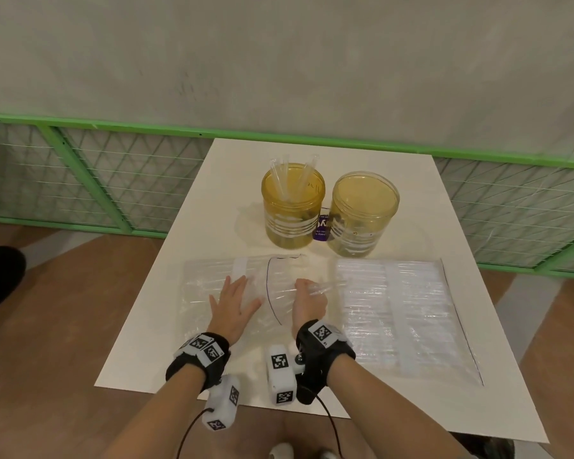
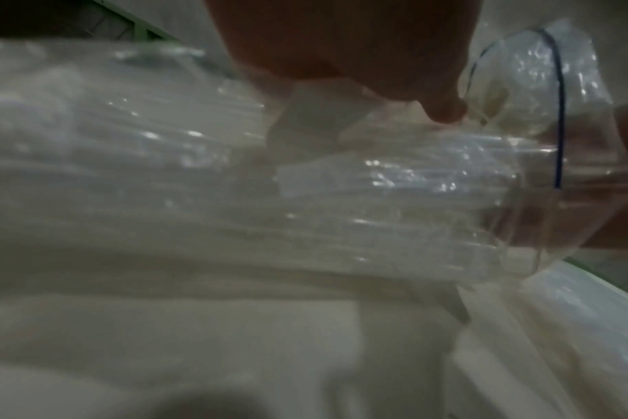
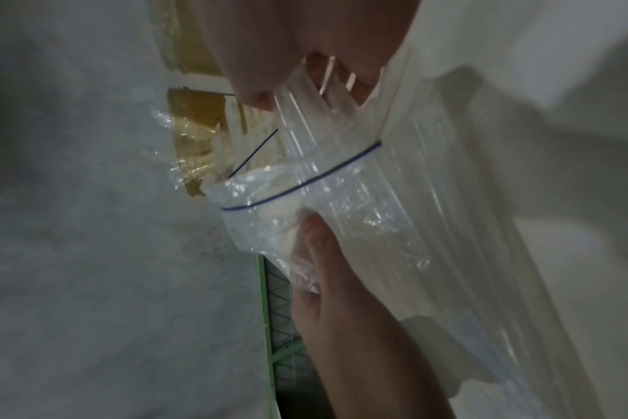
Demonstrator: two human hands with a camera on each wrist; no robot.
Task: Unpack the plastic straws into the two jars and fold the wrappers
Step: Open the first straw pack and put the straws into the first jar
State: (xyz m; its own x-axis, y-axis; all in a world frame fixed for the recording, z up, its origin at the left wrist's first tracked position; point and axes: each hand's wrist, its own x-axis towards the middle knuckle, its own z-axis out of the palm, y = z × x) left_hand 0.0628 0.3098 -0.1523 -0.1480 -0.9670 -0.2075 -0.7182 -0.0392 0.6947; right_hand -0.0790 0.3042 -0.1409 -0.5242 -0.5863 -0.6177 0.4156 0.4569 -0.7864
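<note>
White table (image 1: 166,313), L hand (image 1: 233,304) flat on bag (image 1: 206,293), R hand (image 1: 307,301) gripping straws (image 1: 325,288)

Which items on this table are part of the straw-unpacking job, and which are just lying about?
Part of the job:
- open straw bag, pressed flat by the left hand
- bunch of straws gripped by the right hand
- second straw bag, still full
- left jar, holding a few straws
- right jar

Just lying about:
- purple label between the jars
- green mesh fence
</note>
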